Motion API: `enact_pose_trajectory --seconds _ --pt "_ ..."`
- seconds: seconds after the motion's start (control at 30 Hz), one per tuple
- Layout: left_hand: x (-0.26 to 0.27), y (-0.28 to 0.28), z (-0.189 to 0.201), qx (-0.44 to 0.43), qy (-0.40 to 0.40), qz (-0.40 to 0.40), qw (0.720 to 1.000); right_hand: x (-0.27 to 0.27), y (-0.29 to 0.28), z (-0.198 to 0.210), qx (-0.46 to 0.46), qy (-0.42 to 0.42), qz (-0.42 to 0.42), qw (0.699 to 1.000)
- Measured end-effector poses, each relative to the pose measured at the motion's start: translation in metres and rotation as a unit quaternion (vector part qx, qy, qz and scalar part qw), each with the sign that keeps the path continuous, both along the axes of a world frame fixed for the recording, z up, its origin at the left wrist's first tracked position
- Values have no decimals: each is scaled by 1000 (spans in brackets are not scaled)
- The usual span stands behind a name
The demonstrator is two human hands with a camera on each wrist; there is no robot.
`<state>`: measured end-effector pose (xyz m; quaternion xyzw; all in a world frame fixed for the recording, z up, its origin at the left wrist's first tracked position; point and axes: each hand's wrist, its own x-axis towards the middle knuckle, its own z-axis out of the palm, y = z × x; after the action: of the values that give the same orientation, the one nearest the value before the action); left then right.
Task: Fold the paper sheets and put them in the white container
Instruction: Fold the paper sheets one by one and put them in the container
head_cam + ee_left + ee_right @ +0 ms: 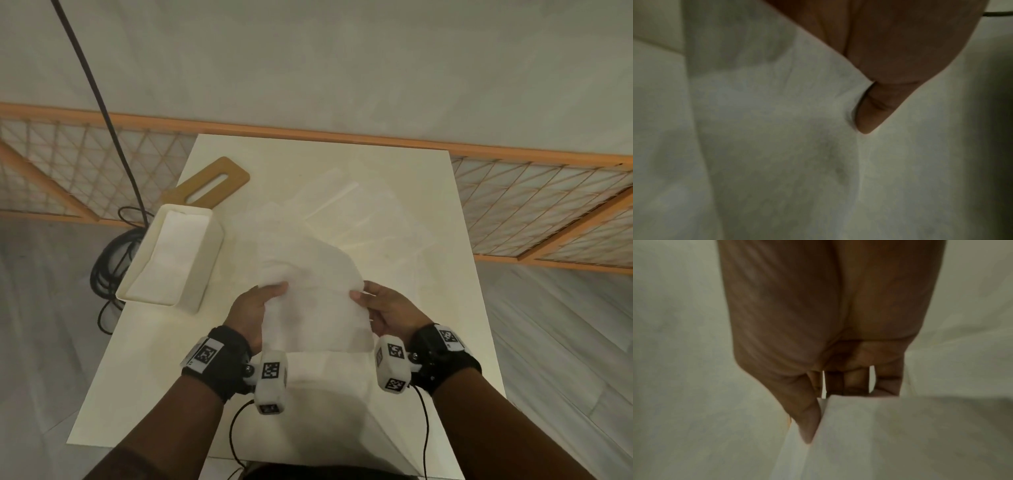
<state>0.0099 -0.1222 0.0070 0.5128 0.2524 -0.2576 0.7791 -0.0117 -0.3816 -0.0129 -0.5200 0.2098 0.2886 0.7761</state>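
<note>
A thin white paper sheet (317,305) is held up above the white table (455,308) between both hands. My left hand (255,310) grips its left edge, thumb on top; the left wrist view shows that thumb (873,112) against the paper (777,129). My right hand (383,306) pinches the right edge, and in the right wrist view its thumb (807,421) and curled fingers (888,382) clamp the paper's edge (879,426). The white container (171,253) stands left of the hands with folded paper (168,260) inside. More loose sheets (342,212) lie on the table behind.
A wooden board with a slotted handle (214,183) lies behind the container. A black cable (109,267) coils on the floor to the left. An orange-framed mesh barrier (534,205) runs behind the table.
</note>
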Motion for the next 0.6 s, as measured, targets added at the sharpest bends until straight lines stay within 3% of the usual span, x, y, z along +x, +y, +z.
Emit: enact_pose_trajectory --seconds 0.1,0.2,0.33,0.5,0.6 --pt "4 10 -11 106 -90 -71 988 1 -8 4 -22 -30 -37 999" --pt "8 21 -18 167 -110 -123 972 -2 -17 1 -91 -64 -35 993" --pt "9 30 -21 174 -106 -136 969 -7 -18 -1 -129 -91 -12 987" --pt "6 35 -22 101 -38 -123 986 -15 -20 1 -68 -20 -2 997" --pt "3 37 -29 140 -42 -143 979 -19 -17 -1 -96 -1 18 995"
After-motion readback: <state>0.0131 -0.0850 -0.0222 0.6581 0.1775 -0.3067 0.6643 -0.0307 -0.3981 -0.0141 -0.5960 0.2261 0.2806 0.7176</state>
